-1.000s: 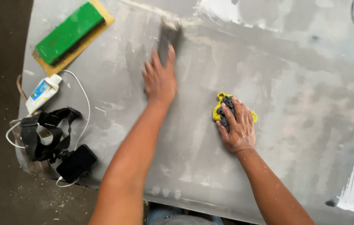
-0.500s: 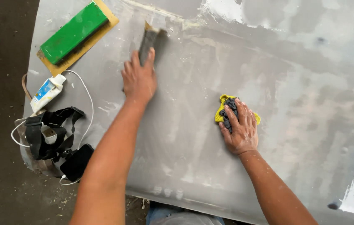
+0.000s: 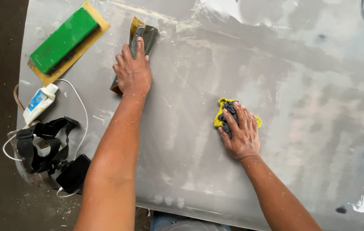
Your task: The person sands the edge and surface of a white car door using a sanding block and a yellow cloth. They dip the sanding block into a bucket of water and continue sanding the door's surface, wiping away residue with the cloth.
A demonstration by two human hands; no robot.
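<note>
While the left hand [image 3: 133, 73] presses flat on a folded sheet of sandpaper [image 3: 144, 39] high on the grey panel [image 3: 310, 85], the right hand [image 3: 240, 133] pins a yellow-and-grey cloth [image 3: 225, 115] mid-panel; patchy, streaked primer suggests sanding is only partway done.

Your panel [image 3: 301, 85] reads as primed sheet metal: dull matt grey, patchy, streaked with pale dusty smears, with a glossier white patch at its right edge. Under your left hand [image 3: 133, 73] is a sheet of sandpaper [image 3: 144, 35], dark gritty face, tan paper backing. Your right hand [image 3: 241, 133] presses a soft yellow cloth [image 3: 221, 112] wrapped round something dark grey. Near the panel's top left corner, the green block [image 3: 63, 39] looks like smooth, slightly shiny plastic on rough tan abrasive paper. The tube [image 3: 39, 102] is glossy plastic, the black straps [image 3: 40, 145] woven webbing.
</note>
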